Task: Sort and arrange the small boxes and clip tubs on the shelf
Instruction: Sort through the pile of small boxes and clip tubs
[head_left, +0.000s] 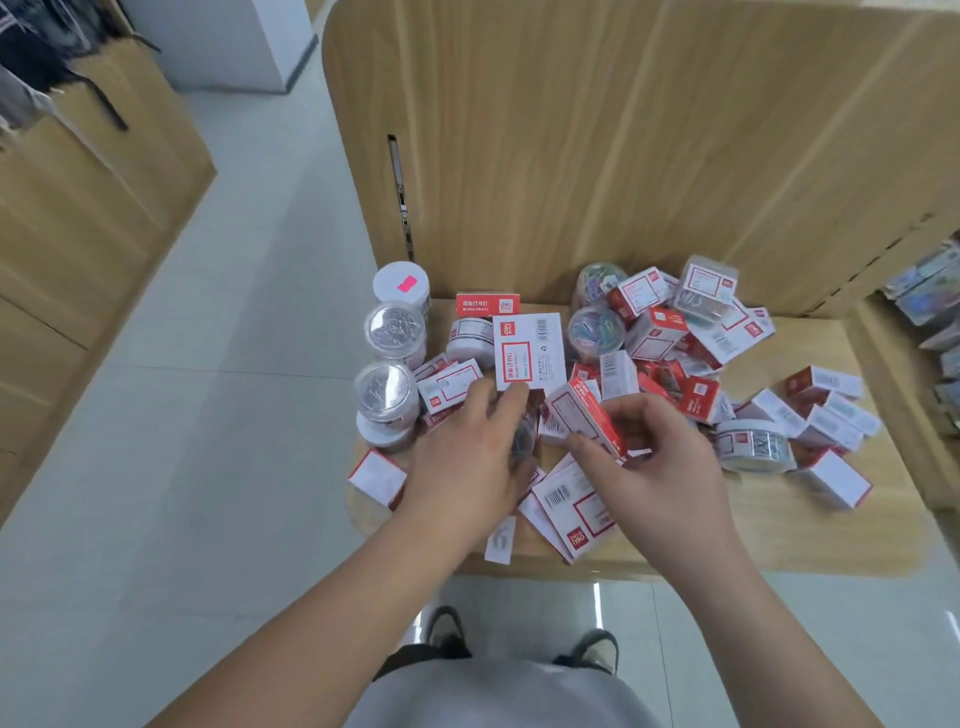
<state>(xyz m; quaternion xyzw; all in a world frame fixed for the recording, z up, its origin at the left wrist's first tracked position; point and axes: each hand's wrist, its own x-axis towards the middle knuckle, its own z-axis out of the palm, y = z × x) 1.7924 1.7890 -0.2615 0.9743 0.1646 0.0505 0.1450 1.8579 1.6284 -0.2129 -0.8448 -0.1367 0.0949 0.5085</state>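
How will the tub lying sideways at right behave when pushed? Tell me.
The tub lies on its round wall, so a push would likely roll it, though boxes beside it may stop it. It seems filled with metal clips, so it is probably heavy for its size. Its plastic looks smooth and may slip.

Small red-and-white boxes lie in a loose jumble across the wooden shelf (779, 525), thickest in a heap (675, 332) at upper right. A large white box (529, 349) with a red-framed label stands tilted at centre, a flat red box (485, 304) behind it. Four clip tubs line the left edge: a white-lidded tub (400, 285) with a pink sticker, then two clear tubs (396, 330) of silver clips, then a white one. Two tubs of coloured clips (597, 332) sit right of centre. The right hand (660, 467) pinches one tilted red-and-white box (587, 415).
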